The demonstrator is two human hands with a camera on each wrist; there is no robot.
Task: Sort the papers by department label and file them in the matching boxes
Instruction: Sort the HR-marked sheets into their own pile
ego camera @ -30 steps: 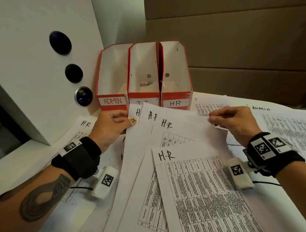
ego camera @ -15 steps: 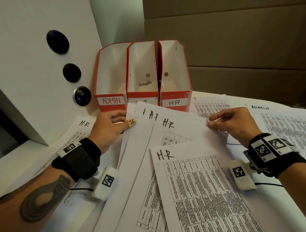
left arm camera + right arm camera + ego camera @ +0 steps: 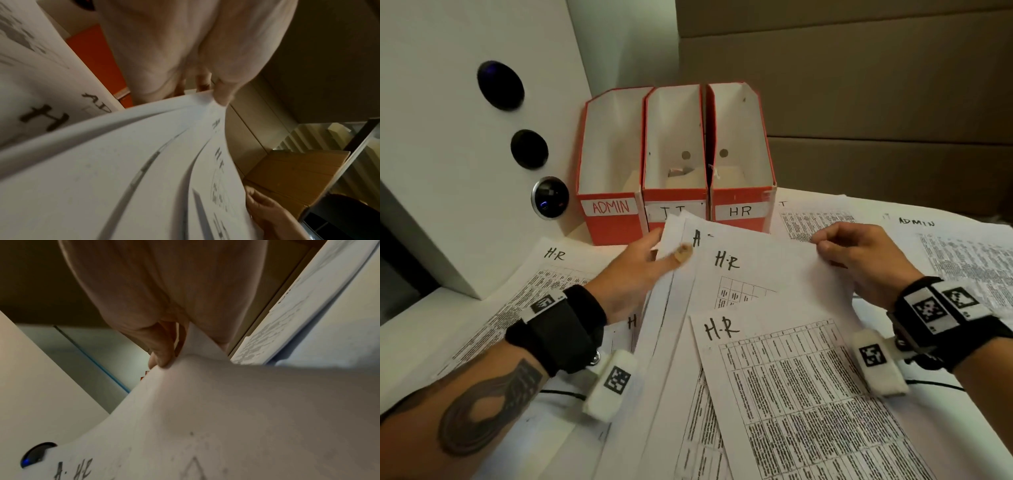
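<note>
Grip, left hand (image 3: 635,270): thumb on top and fingers beneath pinched the far left corner of a fanned sheaf of papers (image 3: 753,284), mid-frame in the head view.
Grip, right hand (image 3: 866,257): curled fingers pinched the sheaf's far right edge, seen closely from the right wrist (image 3: 164,352).
Nearest sheet (image 3: 801,394): lower centre, headed "H·R", lying atop the fan.
Sheaf markings: another "H·R" above it; a letter "A" by the left thumb, the rest probably hidden.
Loose papers: an "H·R" page (image 3: 524,291) at left, an "ADMIN" page (image 3: 959,253) at right.
Boxes, upper centre: ADMIN box (image 3: 613,209), IT box (image 3: 674,202), HR box (image 3: 739,205), side by side, touching.
White cabinet (image 3: 441,144): upper left, with three round dark fittings.
</note>
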